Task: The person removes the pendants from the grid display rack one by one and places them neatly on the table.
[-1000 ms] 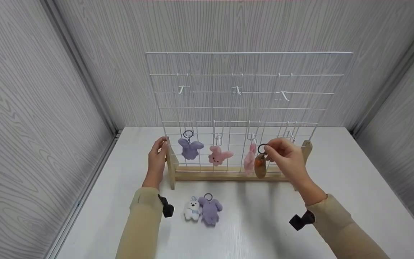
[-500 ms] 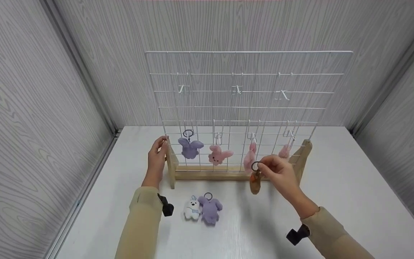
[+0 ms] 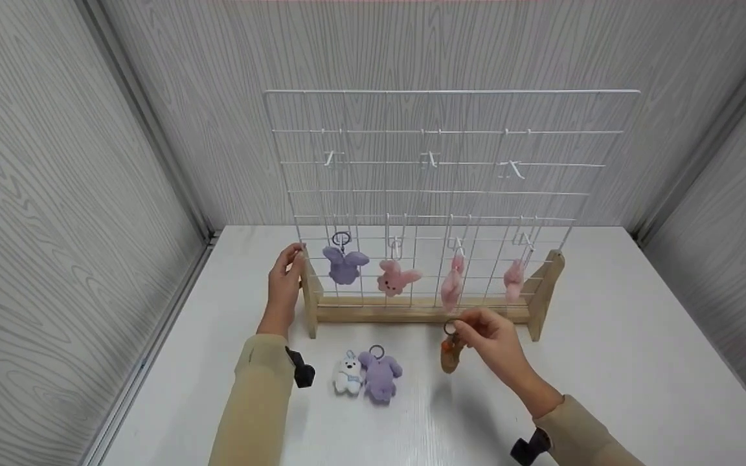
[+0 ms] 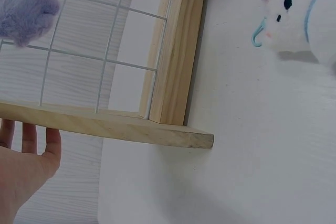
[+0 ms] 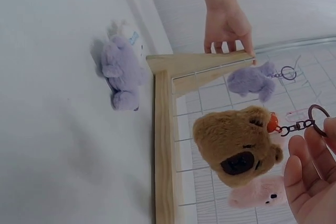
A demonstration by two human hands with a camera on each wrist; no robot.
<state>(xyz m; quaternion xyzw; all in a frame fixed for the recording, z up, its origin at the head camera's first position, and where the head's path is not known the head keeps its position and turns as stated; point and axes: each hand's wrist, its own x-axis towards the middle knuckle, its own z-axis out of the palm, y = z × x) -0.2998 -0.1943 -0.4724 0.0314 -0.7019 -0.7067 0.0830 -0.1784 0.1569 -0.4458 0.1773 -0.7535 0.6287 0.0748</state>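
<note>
My right hand pinches the dark ring of a brown bear plush keychain between thumb and finger. The bear hangs by its short chain, with an orange ball at its top, in front of the rack's base. My left hand touches the left wooden end of a white wire grid rack; its fingertips rest on the outer face. On the table, a white plush keychain lies beside a purple plush keychain.
On the lower hooks hang a purple plush and pink plush keychains, one second from left, another right of it, and one at far right. Bare hooks sit higher. The white table stands between grey wood-grain walls.
My right hand has moved down and toward me, away from the grid, carrying the bear keychain. The pink plush at far right has come into full view. My left hand has stayed in place.
</note>
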